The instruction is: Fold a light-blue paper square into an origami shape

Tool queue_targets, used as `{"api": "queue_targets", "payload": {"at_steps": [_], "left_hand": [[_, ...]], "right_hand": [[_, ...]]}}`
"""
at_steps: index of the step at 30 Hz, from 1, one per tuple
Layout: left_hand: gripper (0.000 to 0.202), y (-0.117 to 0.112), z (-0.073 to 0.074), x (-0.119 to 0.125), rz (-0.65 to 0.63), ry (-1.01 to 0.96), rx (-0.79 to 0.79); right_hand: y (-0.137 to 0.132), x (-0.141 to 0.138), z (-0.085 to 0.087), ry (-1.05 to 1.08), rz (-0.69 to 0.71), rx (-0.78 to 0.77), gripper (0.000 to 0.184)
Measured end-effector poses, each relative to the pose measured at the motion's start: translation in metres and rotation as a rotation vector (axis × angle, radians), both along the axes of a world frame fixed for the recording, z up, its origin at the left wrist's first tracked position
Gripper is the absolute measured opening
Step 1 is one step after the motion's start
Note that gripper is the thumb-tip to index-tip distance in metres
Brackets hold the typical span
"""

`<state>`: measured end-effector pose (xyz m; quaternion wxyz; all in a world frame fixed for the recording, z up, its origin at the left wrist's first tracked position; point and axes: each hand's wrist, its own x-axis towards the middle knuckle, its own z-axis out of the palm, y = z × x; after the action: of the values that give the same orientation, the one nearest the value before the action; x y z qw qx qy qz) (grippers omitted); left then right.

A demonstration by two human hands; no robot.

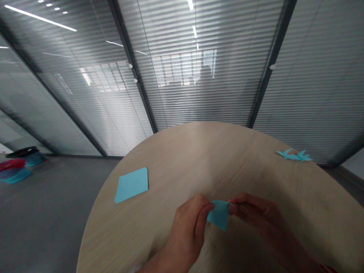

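Observation:
A small folded piece of light-blue paper is held up between my two hands, over the near part of the round wooden table. My left hand pinches its upper left corner between thumb and fingers. On the other side, my right hand is closed on the upper right corner with thumb and fingertips. The paper hangs below the pinched edge, and its corners are hidden under my fingers.
Flat blue paper lies on the left of the wooden table. Folded blue paper shapes with pointed tips rest near the far right edge. Glass panels with blinds stand behind the table. Baskets are on the floor at far left.

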<state>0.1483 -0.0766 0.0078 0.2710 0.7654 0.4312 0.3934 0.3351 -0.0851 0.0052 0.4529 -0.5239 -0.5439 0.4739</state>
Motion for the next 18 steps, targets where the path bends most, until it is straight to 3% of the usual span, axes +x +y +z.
{"api": "queue_targets", "payload": {"at_steps": [5, 10, 14, 18], "left_hand": [[0.028, 0.001, 0.002, -0.001, 0.001, -0.041, -0.062], [0.023, 0.010, 0.002, -0.001, 0.026, -0.114, -0.189], [0.027, 0.017, -0.002, -0.002, 0.092, -0.085, -0.268], [0.031, 0.016, -0.005, 0.000, -0.042, -0.214, -0.329]], "right_hand": [[0.001, -0.001, 0.001, 0.001, -0.028, 0.044, 0.021], [0.003, 0.002, -0.006, -0.157, -0.034, 0.101, 0.020], [0.001, 0.004, -0.017, -0.320, -0.116, 0.321, 0.016], [-0.002, 0.001, -0.022, -0.495, -0.083, 0.653, 0.008]]}}
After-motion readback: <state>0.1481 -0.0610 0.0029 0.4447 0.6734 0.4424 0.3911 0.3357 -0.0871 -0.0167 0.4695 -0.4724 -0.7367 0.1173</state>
